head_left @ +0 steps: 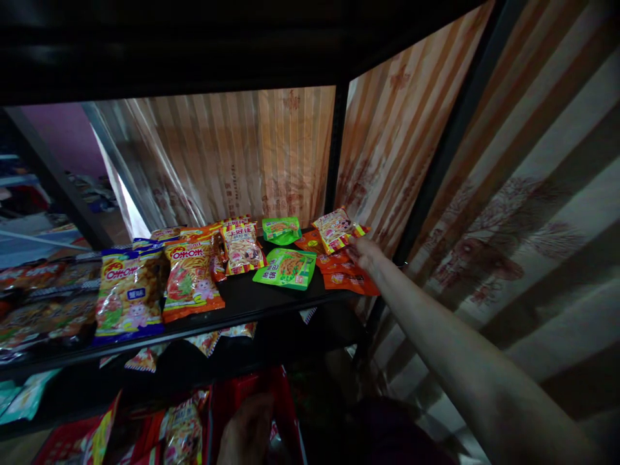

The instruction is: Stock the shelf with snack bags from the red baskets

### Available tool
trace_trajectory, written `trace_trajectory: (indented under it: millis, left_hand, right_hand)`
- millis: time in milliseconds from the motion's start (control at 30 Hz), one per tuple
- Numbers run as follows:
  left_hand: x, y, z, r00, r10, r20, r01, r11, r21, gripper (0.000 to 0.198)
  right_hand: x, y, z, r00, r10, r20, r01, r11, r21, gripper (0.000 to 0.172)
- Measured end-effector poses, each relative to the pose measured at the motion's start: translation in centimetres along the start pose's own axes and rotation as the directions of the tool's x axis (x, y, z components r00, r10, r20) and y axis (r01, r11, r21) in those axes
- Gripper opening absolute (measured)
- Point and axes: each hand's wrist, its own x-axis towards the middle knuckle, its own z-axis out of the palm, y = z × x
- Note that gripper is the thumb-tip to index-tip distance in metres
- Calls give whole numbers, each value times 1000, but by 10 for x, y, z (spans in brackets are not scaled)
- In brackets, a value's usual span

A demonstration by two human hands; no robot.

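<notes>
My right hand reaches to the right end of the black shelf. Its fingers are closed at the lower right corner of a white snack bag with red and yellow edges, tilted over orange packets. Left of it are two green pouches, one lying flat and one behind. A similar white snack bag leans farther left. Low in the view, my left hand is dark and blurred over a red basket; its fingers are hard to make out.
An orange snack bag and a blue-edged one stand along the shelf's front, with brown packets farther left. Below, the basket holds several snack bags. Dark posts and patterned curtains enclose the corner.
</notes>
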Motion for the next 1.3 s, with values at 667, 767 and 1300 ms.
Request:
trace_trajectory:
  millis: [667,767,1300]
  left_hand:
    - [66,161,-10,967,250,43,-184,807,-561,32]
    - [58,142,-6,989,144,-33,-130,739,-661,24]
    - [36,131,-15,968,85,-237,-246,522,-816,12]
  right_hand:
    - [-116,-14,46,648,125,751,-40,991,-130,10]
    - [-120,-5,51,625,141,768,-47,989,-143,6]
    - [-285,145,31,920,81,383,-275,830,486,31]
